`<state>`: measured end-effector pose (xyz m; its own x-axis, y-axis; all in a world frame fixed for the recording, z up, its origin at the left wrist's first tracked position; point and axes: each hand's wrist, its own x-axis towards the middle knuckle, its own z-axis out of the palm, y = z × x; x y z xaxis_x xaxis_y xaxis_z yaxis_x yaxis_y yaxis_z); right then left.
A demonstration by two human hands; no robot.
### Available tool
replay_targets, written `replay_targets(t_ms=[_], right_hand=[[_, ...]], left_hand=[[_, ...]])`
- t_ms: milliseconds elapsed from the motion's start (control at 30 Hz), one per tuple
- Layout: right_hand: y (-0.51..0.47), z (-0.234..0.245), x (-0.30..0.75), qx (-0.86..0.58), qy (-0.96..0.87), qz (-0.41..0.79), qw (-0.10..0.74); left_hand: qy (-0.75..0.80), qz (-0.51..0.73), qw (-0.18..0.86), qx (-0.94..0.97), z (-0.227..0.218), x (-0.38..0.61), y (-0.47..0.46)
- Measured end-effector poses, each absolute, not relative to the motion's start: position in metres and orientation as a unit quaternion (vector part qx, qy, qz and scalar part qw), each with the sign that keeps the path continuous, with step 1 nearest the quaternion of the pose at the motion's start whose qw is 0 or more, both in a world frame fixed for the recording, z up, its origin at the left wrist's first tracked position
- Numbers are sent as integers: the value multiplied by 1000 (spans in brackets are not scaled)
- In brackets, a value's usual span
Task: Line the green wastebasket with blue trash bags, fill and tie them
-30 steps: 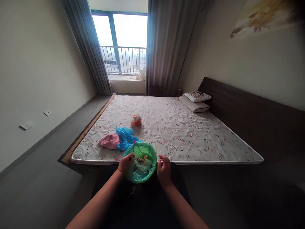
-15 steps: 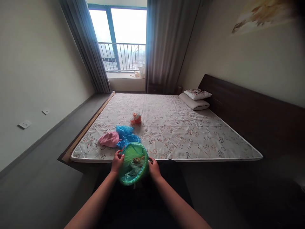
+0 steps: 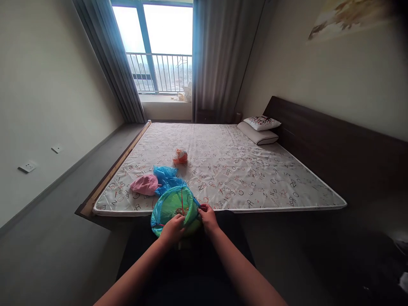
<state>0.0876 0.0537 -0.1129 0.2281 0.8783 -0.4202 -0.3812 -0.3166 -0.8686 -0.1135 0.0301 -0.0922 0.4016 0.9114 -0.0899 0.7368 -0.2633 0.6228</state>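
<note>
A green trash can (image 3: 172,199) lined with a thin blue plastic bag (image 3: 155,217) is tilted toward me above my lap, at the near edge of the bed. Crumpled waste shows inside, partly behind my left hand. A thin red strip crosses the inner wall. My left hand (image 3: 173,229) is closed at the near rim, fingers curled on the bag; its fingertips are partly hidden. At the right rim, my right hand (image 3: 208,218) pinches the bag's edge. Just beyond the can lie another blue plastic bag (image 3: 167,176) and a pink fuzzy cloth (image 3: 145,185).
A crumpled orange plastic bag (image 3: 181,156) lies farther up the letter-printed mattress (image 3: 229,170). Two pillows (image 3: 259,129) sit against the dark headboard (image 3: 318,127). A wooden bed rail (image 3: 111,168) runs along the left, with grey floor between it and the wall.
My left hand has moved from the can's left side to its near rim. My right hand stays on the right. Blue liner now hangs loose at the left rim, and a red strip shows inside.
</note>
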Motion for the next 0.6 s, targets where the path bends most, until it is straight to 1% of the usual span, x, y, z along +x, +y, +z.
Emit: replay_targets(t_ms=[100, 233, 367, 467, 600], right_hand=[[59, -105, 98, -546, -200, 612, 536], [60, -100, 99, -541, -198, 634, 516], [57, -95, 89, -531, -237, 649, 491], [61, -90, 81, -523, -256, 647, 492], [78, -84, 74, -514, -260, 650, 495]], left_hand=[[553, 183, 299, 756, -92, -116, 40], [566, 248, 304, 725, -79, -110, 58], [573, 248, 269, 734, -65, -95, 75], [570, 242, 238, 749, -54, -86, 86], [522, 193, 190, 809, -34, -77, 102]])
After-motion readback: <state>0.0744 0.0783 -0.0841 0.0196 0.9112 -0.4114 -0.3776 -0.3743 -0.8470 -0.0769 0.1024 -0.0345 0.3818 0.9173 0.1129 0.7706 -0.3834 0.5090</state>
